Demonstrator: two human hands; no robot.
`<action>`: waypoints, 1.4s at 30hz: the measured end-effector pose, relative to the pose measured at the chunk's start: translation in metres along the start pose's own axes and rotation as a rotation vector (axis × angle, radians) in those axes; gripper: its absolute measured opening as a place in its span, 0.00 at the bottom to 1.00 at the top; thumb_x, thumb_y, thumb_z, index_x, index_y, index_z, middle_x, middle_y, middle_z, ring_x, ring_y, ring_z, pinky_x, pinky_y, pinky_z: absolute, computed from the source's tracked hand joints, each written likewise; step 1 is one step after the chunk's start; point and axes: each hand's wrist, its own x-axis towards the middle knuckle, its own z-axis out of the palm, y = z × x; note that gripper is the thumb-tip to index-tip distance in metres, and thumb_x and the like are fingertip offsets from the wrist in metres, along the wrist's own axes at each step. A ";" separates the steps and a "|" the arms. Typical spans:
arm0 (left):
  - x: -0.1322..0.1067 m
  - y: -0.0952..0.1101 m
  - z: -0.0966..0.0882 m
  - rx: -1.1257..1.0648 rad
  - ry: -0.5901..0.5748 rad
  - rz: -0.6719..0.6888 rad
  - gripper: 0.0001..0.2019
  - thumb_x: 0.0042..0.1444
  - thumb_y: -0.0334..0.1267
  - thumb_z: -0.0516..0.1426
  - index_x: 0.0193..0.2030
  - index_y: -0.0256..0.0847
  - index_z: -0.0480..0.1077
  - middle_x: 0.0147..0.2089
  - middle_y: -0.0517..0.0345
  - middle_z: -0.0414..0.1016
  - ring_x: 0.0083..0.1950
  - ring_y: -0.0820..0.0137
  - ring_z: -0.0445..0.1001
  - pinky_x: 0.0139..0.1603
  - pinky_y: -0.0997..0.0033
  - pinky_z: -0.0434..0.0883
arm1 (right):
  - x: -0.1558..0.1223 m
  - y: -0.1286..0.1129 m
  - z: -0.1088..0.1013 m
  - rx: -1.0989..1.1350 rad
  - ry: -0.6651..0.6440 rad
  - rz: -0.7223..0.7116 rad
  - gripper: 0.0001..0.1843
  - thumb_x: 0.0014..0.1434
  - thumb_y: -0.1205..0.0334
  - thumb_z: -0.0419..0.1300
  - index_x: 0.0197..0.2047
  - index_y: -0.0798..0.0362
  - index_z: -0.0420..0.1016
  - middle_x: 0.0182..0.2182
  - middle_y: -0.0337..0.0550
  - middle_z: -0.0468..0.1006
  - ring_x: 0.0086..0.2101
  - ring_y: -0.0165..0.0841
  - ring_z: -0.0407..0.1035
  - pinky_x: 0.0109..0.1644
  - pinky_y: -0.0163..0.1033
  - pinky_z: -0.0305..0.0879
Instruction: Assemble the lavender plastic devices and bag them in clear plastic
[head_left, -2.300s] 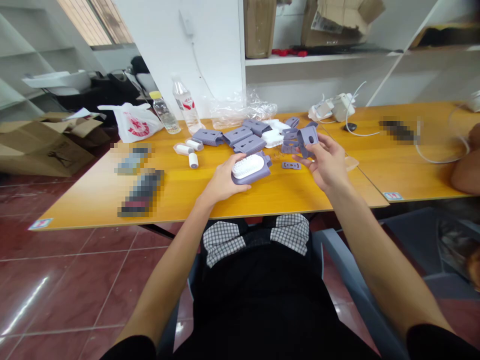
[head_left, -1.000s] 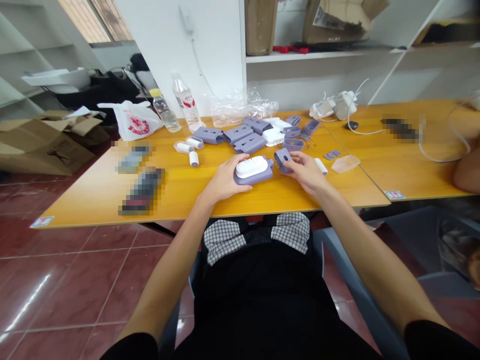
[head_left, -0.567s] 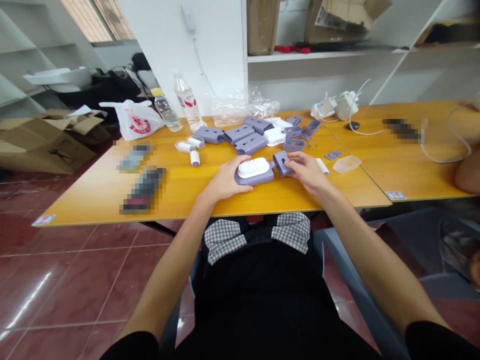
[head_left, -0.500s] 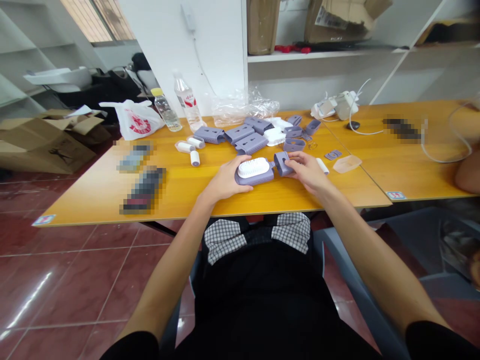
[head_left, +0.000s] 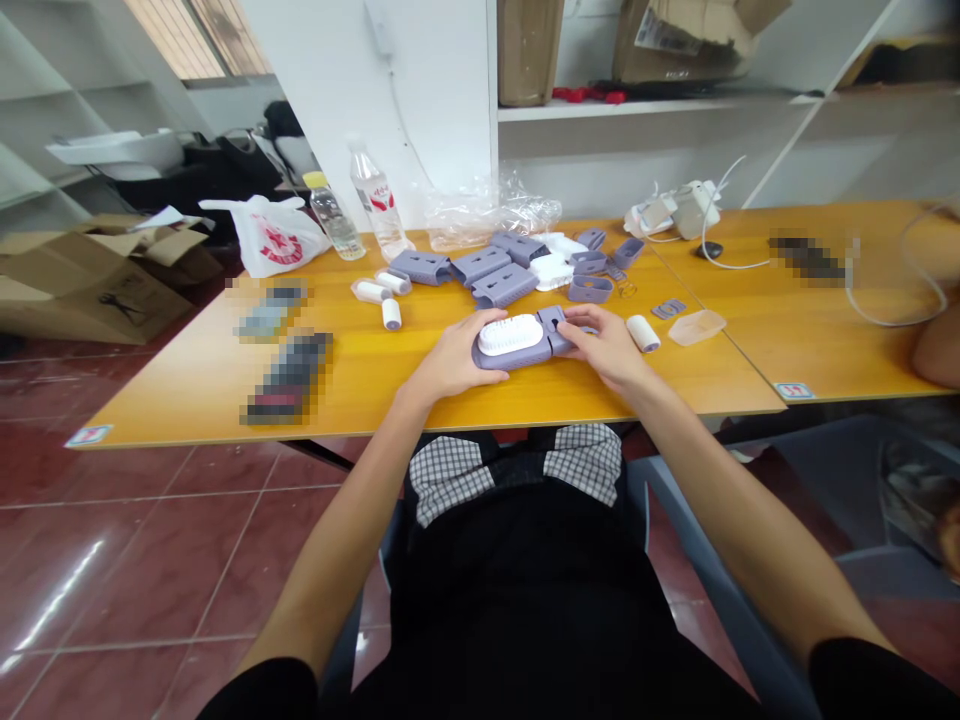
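The body (head_left: 519, 357), brush (head_left: 510, 334) up, is gripped flat on the table (head_left: 360, 385) by the curled left hand (head_left: 448, 362), so that it cannot slide as the cap (head_left: 551, 325), pinched by the right hand (head_left: 609, 350), is pressed against its end, seemingly touching it.

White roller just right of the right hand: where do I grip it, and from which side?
Probably from above, pinching the white roller across the middle of its barrel. It lies on its side on the table, both long flanks free; the right hand sits close on one side, a clear cap on the other.
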 end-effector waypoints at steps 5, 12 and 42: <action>0.000 -0.002 0.001 -0.001 -0.004 0.015 0.45 0.47 0.42 0.75 0.72 0.45 0.66 0.74 0.45 0.72 0.74 0.45 0.71 0.77 0.40 0.66 | 0.004 0.001 -0.006 0.034 0.025 0.021 0.23 0.50 0.47 0.78 0.44 0.46 0.78 0.46 0.43 0.81 0.43 0.38 0.79 0.46 0.50 0.87; 0.000 -0.001 0.001 0.006 0.000 0.000 0.44 0.47 0.42 0.74 0.71 0.46 0.66 0.74 0.46 0.72 0.74 0.45 0.72 0.77 0.40 0.67 | 0.004 0.002 -0.008 0.004 0.019 0.039 0.20 0.53 0.48 0.76 0.44 0.46 0.77 0.47 0.44 0.80 0.45 0.39 0.79 0.46 0.51 0.87; 0.000 0.001 -0.001 0.001 -0.018 -0.024 0.44 0.47 0.42 0.74 0.71 0.47 0.65 0.73 0.48 0.73 0.73 0.45 0.72 0.76 0.42 0.68 | 0.005 0.001 -0.008 0.094 0.012 0.093 0.16 0.54 0.52 0.77 0.43 0.44 0.79 0.46 0.41 0.83 0.46 0.39 0.80 0.50 0.54 0.87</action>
